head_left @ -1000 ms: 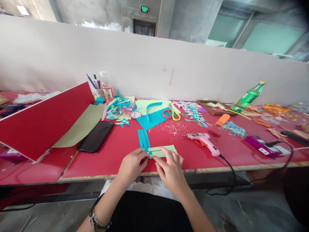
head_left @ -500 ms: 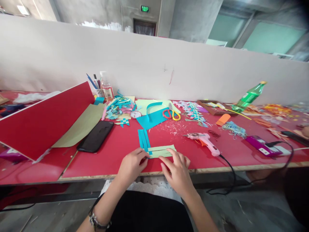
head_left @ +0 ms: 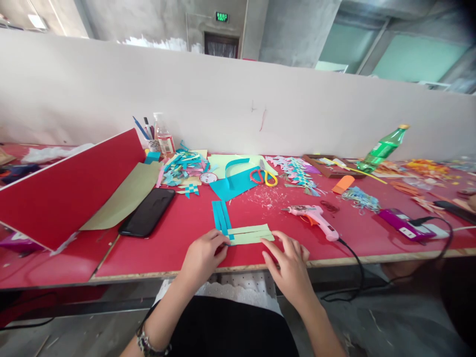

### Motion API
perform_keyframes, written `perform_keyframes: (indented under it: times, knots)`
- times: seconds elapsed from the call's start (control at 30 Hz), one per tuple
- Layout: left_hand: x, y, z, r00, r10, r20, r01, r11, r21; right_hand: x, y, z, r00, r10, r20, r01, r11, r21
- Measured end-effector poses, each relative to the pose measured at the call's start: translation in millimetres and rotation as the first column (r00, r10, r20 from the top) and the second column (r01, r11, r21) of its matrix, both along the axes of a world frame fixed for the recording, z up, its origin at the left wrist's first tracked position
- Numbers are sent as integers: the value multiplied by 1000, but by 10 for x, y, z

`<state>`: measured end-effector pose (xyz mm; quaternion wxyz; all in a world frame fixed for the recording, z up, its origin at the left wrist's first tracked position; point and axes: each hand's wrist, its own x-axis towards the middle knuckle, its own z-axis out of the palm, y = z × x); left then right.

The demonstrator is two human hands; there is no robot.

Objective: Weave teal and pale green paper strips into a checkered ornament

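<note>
Blue paper strips (head_left: 221, 217) run away from me and cross the left end of pale green paper strips (head_left: 251, 234), which lie sideways near the table's front edge. Where the two colours meet, my left hand (head_left: 206, 253) is closed with its fingertips on the strips' lower corner. My right hand (head_left: 290, 263) is open, its fingers spread around the right end of the green strips. One fingertip touches the lower right edge of the green paper. How the strips pass over and under at the join is partly hidden by my left fingers.
A pink glue gun (head_left: 314, 218) lies to the right, its cord hanging off the table edge. Scissors (head_left: 264, 174) rest on blue paper further back. A black phone (head_left: 148, 213) and a leaning red board (head_left: 74, 193) are left. A green bottle (head_left: 385, 149) stands tilted at the back right.
My right hand has slid to the right along the green strips, toward their end, uncovering more of them. My left hand has stayed at the join.
</note>
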<state>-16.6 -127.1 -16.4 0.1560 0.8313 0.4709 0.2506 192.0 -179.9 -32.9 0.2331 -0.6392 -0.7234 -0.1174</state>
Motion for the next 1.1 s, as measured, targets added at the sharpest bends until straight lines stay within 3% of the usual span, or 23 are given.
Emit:
perform_keyframes:
  times: [0.23,0.5,1.1]
  knots:
    - [-1,11,-27,1000,-4,-17,5,1000,29,32,-30,30,999,-48,-3,48,999,23]
    - [-5,4,-6,1000,-27,-9,27,1000,11,-470,30,134,983,183,-4,-183,981,-62]
    - [-10,24,-23,1000,-24,13,24,1000,-7,51,7,16,999,-45,4,45,999,-15]
